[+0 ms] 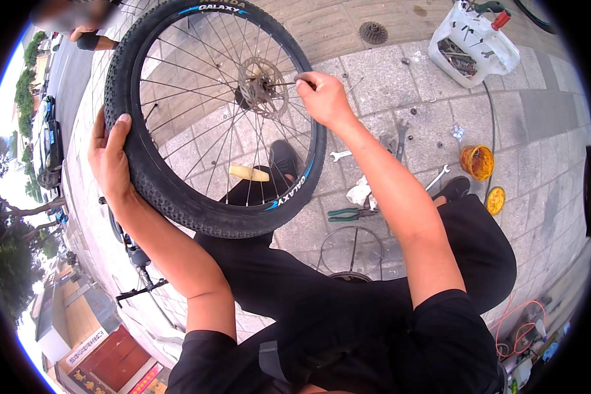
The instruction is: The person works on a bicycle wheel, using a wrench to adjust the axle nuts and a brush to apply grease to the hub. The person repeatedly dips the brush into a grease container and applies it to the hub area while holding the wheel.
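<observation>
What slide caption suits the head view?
Left hand gripping the knobby tyre of a bicycle wheel; right hand holding a thin rod by its disc-brake rotor.

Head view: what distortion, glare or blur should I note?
In the head view, the fisheye bows the paving near the rim; the sky at left is washed out; a person at upper left is partly smudged; the bicycle wheel looks sharp.

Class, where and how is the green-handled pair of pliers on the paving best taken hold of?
Probably around both green handles, coming from above and the person's left: the pliers lie flat, handles pointing left and uncovered, while the metal head points right, nearer the crumpled white wad.
</observation>
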{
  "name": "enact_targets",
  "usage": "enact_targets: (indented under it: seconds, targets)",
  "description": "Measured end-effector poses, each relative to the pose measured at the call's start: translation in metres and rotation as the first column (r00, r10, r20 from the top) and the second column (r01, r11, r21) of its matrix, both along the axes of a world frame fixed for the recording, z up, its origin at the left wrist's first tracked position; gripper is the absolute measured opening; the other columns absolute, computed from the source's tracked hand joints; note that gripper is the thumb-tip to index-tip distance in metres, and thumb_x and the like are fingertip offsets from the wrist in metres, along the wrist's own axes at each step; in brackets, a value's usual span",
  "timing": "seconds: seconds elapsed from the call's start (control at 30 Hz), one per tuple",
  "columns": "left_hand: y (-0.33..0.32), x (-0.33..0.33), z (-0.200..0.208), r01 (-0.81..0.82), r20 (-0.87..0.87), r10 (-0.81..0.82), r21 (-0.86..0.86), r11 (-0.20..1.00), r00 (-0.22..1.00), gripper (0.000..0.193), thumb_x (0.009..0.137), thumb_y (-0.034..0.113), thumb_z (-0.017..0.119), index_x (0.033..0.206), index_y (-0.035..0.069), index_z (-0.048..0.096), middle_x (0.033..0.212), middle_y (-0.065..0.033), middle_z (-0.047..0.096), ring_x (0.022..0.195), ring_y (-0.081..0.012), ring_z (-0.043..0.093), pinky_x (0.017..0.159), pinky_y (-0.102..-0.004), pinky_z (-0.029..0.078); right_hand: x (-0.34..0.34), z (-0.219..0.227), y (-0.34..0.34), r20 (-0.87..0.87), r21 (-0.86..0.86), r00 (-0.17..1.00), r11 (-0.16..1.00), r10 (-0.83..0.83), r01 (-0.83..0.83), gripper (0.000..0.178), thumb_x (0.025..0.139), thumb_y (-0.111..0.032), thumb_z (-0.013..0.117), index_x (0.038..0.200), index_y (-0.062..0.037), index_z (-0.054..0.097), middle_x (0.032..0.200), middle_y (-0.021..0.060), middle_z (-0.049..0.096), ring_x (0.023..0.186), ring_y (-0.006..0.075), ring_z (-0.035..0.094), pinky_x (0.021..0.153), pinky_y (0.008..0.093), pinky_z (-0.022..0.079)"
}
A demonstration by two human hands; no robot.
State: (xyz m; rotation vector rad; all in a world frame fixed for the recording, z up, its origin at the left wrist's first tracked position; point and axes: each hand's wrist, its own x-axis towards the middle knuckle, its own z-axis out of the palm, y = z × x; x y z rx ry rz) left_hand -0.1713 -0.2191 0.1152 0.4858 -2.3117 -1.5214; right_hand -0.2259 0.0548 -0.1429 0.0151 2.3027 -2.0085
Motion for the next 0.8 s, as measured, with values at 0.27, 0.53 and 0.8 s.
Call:
enact_targets:
  seconds: [0.27,0.53,0.8]
  targets:
    - [-0.001,-0.001,0.0,-0.008,0.0,0.008,-0.008,1.0,1.0,0.061,0.092,0.004,0.067,0.146,-0.012,0.042,0.107,-0.0192,0.071,0.082,-0.0185,0.073,0.067,-0.0255,0.06,-0.002,0.007,0.009,-0.411,0.257,0.883,0.958,0.226,-0.126,0.02,0.094,-0.016,0.061,0.107,-0.0035,0.07,0.102,0.0177,0.066,0.095,0.0394,0.066,0.085,0.0447,0.054]
    - [0.005,-0.002,0.003,0.032,0.026,-0.032,-0.024,0.999,0.999,0.055,0.093,0.004,0.066,0.142,-0.011,0.047,0.105,-0.0187,0.071,0.082,-0.0177,0.072,0.068,-0.0248,0.058,-0.035,0.007,0.019,-0.205,0.446,0.909,0.861,0.363,-0.244,0.023,0.096,-0.016,0.06,0.11,-0.0025,0.072,0.101,0.0157,0.069,0.089,0.0365,0.069,0.078,0.0407,0.056]
    - [0.003,0.0,0.003,0.034,0.018,-0.034,-0.04,0.999,0.999,0.054,0.094,0.005,0.066,0.142,-0.011,0.048,0.104,-0.0185,0.071,0.083,-0.0172,0.071,0.07,-0.0249,0.058,-0.027,-0.003,0.023,0.181,0.084,0.976,0.987,0.122,-0.139,0.032,0.091,-0.025,0.064,0.109,-0.001,0.075,0.101,0.023,0.074,0.1,0.0359,0.071,0.089,0.0396,0.054]
